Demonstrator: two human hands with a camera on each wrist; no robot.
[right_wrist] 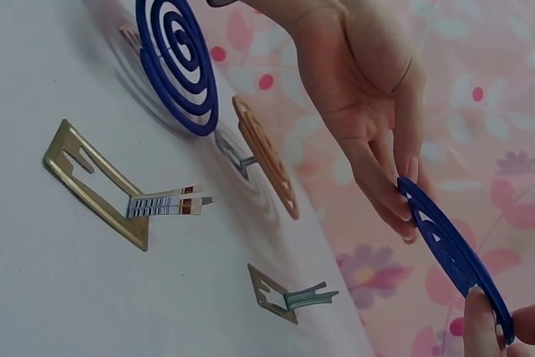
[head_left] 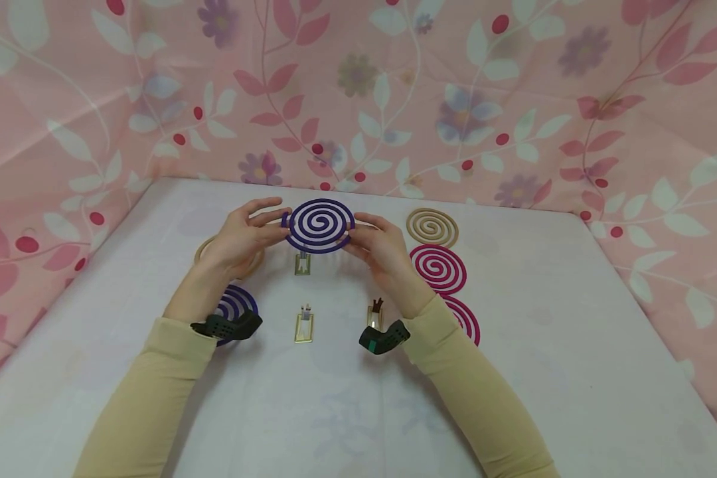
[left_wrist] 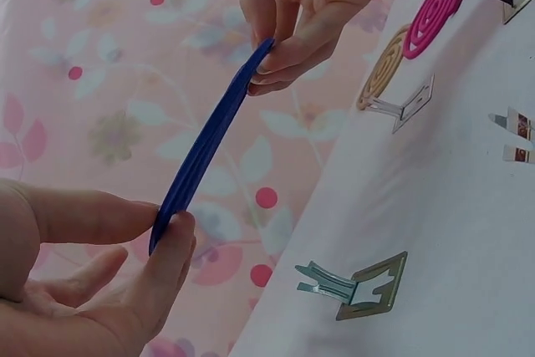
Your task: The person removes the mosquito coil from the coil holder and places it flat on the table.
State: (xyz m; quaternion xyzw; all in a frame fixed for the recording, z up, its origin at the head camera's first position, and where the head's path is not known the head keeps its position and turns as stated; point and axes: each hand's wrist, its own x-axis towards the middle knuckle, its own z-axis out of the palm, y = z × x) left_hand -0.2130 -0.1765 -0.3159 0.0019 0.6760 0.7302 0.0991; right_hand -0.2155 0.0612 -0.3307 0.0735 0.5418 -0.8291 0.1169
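My left hand (head_left: 239,240) and right hand (head_left: 384,255) hold a dark blue spiral mosquito coil (head_left: 320,224) between them, raised above the far part of the table. The left fingers and thumb pinch its left edge; the right ones pinch the opposite edge. Seen edge-on in the left wrist view, the coil (left_wrist: 201,152) looks thin and slightly bowed. Below it on the table stands a small metal coil stand (right_wrist: 276,303) with upright greenish prongs. A nearer coil stand (right_wrist: 138,206) has prongs printed in several colours, and nothing is mounted on it.
Left, another blue coil (right_wrist: 177,56) and a tan coil (right_wrist: 266,156) sit tilted on stands. On the right are a tan coil (head_left: 433,227), a magenta coil (head_left: 438,269) and a second magenta coil (head_left: 467,318) partly behind my arm. A dark-pronged stand (head_left: 375,312) lies near my right wrist.
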